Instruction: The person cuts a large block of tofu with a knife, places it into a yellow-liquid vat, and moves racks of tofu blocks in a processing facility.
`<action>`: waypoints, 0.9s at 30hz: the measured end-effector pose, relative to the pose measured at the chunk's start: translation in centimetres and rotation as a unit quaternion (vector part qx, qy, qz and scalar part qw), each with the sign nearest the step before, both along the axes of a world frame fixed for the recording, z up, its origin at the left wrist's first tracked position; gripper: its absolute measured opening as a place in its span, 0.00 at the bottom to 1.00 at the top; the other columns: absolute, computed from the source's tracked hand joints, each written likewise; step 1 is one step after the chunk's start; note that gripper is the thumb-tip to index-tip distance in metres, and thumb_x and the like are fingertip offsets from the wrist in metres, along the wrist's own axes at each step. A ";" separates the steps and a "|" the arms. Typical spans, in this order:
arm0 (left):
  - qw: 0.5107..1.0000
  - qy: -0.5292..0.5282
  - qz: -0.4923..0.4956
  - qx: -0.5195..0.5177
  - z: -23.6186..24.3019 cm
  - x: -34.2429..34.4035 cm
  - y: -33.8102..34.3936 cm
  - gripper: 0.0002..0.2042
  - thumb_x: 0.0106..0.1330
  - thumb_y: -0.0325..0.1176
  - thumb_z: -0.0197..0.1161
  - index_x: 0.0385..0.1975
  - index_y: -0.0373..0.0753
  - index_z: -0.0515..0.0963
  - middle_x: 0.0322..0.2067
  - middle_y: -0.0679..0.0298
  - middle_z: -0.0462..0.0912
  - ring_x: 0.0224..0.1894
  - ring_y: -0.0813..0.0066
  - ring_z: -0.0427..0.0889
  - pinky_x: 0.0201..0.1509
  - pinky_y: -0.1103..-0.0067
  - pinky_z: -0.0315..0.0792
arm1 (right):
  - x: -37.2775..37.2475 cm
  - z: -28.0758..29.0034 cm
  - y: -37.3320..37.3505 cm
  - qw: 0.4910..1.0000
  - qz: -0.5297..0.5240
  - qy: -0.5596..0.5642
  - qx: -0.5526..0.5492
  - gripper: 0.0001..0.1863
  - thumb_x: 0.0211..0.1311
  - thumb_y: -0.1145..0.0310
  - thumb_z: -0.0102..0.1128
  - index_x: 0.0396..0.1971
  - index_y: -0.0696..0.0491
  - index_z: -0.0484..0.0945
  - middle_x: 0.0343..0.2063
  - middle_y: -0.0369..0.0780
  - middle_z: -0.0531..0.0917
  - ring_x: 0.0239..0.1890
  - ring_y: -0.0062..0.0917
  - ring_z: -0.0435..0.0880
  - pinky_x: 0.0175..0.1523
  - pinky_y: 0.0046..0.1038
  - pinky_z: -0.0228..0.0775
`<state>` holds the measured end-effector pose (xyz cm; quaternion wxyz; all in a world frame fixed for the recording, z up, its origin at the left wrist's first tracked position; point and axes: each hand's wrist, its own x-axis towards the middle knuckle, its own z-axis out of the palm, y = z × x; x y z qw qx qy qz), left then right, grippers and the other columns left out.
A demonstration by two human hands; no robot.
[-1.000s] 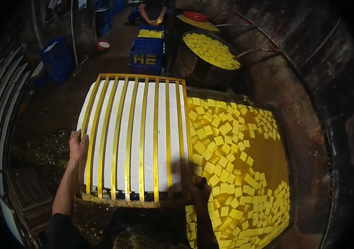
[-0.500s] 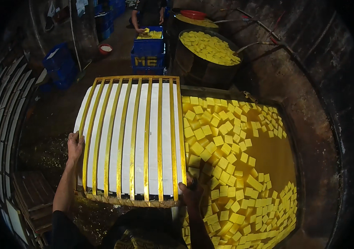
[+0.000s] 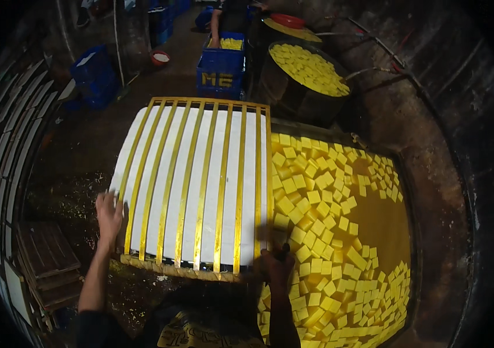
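Note:
A yellow slatted rack lies over a large white slab that looks like tofu. At the slab's left edge is my left hand, its fingers stretched and slightly blurred. My right hand is closed by the rack's near right corner, around a dark-handled tool. A broad dark part beside that hand may be the tool's blade, but shadow hides its shape. To the right, many yellow tofu-like blocks float in a vat of yellow liquid.
A round drum of yellow blocks stands beyond the vat. Near it, another person's hand reaches into blue crates. Stacked wooden boards and a rack of pale panels are at left. A red bowl sits on the floor.
The view has shifted, so the scene sits further right. My left fingers have loosened from the slab's edge. My right hand has left the rack's corner bar and is now just outside it.

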<state>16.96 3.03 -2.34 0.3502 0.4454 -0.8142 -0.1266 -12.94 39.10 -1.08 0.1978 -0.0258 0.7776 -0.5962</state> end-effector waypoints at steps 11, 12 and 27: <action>0.875 0.286 0.138 0.365 -4.7 10.3 11.8 0.11 0.69 0.31 0.59 0.47 0.34 0.75 0.33 0.68 0.79 0.35 0.81 0.75 0.41 0.82 0.71 | 0.2 -0.9 -0.3 0.991 0.070 -0.041 -0.109 0.24 0.50 0.80 0.62 0.51 0.67 0.75 0.38 0.39 0.82 0.37 0.22 0.80 0.45 0.23 0.71; 0.862 0.293 0.146 0.388 -3.8 8.8 11.6 0.11 0.69 0.30 0.58 0.47 0.34 0.75 0.34 0.68 0.79 0.35 0.82 0.75 0.41 0.83 0.71 | 0.0 -1.1 0.3 0.995 0.058 -0.004 -0.085 0.25 0.50 0.81 0.61 0.53 0.69 0.73 0.41 0.42 0.82 0.40 0.25 0.80 0.48 0.24 0.70; 0.798 0.397 0.129 0.435 -2.6 9.8 11.3 0.09 0.69 0.29 0.57 0.43 0.31 0.73 0.31 0.63 0.83 0.32 0.81 0.79 0.37 0.84 0.73 | 1.6 -0.1 -1.3 0.996 0.055 0.020 -0.069 0.30 0.48 0.80 0.60 0.55 0.71 0.71 0.42 0.42 0.80 0.40 0.25 0.77 0.47 0.25 0.68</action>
